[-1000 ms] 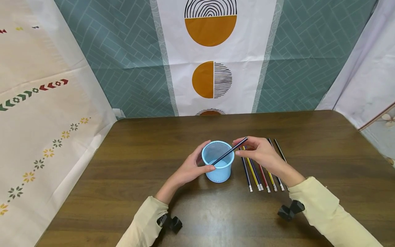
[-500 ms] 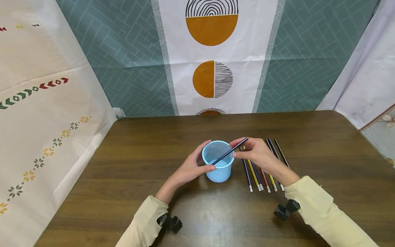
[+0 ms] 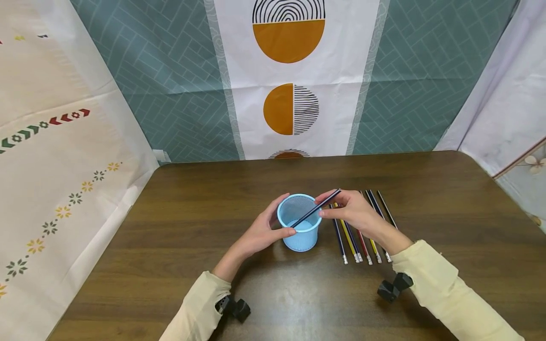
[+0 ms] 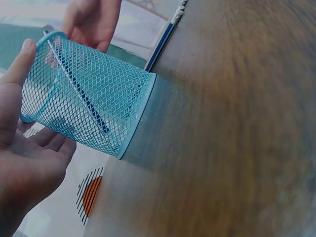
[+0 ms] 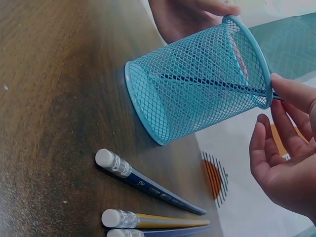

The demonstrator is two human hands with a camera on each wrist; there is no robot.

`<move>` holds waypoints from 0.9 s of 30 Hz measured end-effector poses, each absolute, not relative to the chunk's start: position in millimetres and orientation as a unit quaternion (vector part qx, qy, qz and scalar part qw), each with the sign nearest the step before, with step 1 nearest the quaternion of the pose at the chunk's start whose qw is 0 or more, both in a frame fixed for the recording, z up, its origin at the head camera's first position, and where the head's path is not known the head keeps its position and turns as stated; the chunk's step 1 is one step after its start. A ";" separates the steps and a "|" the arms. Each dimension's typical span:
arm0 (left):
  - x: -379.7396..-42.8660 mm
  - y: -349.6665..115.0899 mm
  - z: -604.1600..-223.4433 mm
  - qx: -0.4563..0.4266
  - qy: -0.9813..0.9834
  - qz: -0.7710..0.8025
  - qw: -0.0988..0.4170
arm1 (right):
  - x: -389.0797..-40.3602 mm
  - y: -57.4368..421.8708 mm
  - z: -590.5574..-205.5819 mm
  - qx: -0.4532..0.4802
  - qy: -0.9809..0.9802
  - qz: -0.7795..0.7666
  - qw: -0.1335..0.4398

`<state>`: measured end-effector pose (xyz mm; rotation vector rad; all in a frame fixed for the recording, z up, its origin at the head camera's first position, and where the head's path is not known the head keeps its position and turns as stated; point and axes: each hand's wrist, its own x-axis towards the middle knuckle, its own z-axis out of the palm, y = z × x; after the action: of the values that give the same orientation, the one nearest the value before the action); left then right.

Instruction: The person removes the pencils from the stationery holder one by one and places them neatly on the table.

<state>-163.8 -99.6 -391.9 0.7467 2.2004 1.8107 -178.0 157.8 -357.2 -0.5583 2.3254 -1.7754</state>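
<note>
A light-blue mesh pencil cup (image 3: 301, 241) stands upright on the table in the head view. My left hand (image 3: 265, 231) holds it from the left, thumb at the near rim and fingers round the far side. One dark striped pencil (image 3: 315, 208) leans in the cup, its upper end sticking out over the right rim. My right hand (image 3: 354, 213) is at the cup's right side, thumb tip at the rim beside the pencil. In the right wrist view its other fingers (image 5: 258, 143) bend loosely, apart from the mesh. In the head view a gap shows between thumb and forefinger.
Right of the cup lie several pencils (image 3: 338, 237), dark, yellow and red, roughly side by side, white erasers toward the near edge. My right forearm passes over some of them. The brown wooden table (image 3: 204, 189) ends at a patterned cloth backdrop (image 3: 183, 113).
My right hand has moved a little left, up to the cup's rim, while the pencil keeps its lean in the cup. My left hand stays on the cup.
</note>
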 end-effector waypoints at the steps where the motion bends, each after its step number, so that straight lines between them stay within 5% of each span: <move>1: -163.8 -99.6 -391.8 0.251 0.744 0.612 0.098 | -177.9 158.0 -357.3 -0.187 0.779 -0.593 0.081; 27: -163.8 -99.4 -392.5 0.260 0.737 0.617 0.095 | -181.9 154.4 -353.0 -0.146 0.820 -0.552 0.053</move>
<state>-163.8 -99.4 -392.5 0.7712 2.1846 1.8277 -181.9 154.4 -353.0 -0.4425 2.4918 -1.6777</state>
